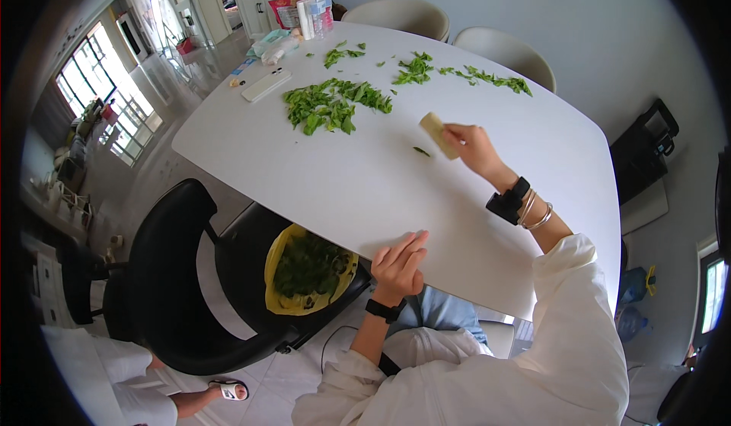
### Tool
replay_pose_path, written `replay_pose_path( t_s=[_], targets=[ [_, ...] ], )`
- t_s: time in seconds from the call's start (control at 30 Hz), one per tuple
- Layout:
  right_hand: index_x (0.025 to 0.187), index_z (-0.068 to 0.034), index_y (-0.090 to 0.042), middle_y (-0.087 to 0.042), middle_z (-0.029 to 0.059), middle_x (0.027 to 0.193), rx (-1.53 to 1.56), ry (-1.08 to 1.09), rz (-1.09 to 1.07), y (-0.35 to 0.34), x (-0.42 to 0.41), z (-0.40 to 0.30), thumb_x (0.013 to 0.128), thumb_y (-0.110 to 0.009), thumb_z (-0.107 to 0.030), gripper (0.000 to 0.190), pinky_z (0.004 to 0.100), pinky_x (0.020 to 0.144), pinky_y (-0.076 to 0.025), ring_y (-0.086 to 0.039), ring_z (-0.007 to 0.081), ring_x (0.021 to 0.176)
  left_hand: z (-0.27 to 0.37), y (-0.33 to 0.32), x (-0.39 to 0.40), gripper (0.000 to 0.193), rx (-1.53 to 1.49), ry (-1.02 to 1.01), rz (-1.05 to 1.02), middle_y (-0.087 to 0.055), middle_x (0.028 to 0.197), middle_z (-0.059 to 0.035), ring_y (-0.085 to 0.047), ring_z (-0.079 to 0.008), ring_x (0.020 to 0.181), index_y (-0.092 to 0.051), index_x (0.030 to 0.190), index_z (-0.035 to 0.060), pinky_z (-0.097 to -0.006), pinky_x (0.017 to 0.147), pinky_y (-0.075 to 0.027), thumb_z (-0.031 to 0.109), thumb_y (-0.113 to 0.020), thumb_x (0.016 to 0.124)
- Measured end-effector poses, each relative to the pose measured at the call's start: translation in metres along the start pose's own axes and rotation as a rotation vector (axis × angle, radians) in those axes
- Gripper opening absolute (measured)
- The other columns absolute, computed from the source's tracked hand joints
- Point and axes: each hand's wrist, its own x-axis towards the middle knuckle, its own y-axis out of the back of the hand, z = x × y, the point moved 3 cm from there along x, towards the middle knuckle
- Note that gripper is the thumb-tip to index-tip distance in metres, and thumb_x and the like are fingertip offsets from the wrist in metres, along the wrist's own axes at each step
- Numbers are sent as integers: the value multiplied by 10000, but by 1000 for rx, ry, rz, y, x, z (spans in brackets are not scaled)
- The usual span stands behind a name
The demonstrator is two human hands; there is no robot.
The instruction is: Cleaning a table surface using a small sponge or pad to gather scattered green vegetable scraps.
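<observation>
My right hand [473, 147] grips a flat, pale yellow-green piece [438, 135], perhaps a sponge or folded cloth, at the white table [354, 192]. Just left of that piece lies a single green leaf [421, 151]. My left hand [400, 263] rests at the table's near edge with its fingers apart and nothing in it. Beyond my hands, a large heap of green leaves [331, 105] lies left of centre, with smaller heaps [416, 69] and a strung-out row of leaves [497, 80] behind it.
A yellow bag [274, 294] of dark greens sits on a black chair [171, 289] against the table's near edge. A phone [266, 85], plastic bags [278, 47] and bottles [318, 12] occupy the far left of the table. Another person's leg [197, 400] shows at lower left.
</observation>
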Motion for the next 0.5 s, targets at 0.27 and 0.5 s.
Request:
replay_pose_path(
  t_s=[0.27, 0.5],
  targets=[
    [1059, -111, -705, -689, 173, 813, -335, 125, -35, -18, 28, 39, 908, -533, -198, 245, 459, 716, -530, -653, 375, 745, 1, -2, 0, 209, -9, 9, 9, -746, 996, -43, -698, -159, 938, -627, 714, 92, -270, 696, -402, 105, -421, 750],
    [1064, -138, -693, -677, 165, 758, -432, 132, -132, -56, -5, -12, 871, -551, -180, 243, 463, 695, -532, -652, 366, 702, 0, 1, 0, 192, -6, 17, -3, -742, 1011, -49, -695, -160, 938, -613, 719, 92, -267, 715, -400, 88, -422, 737]
  ],
)
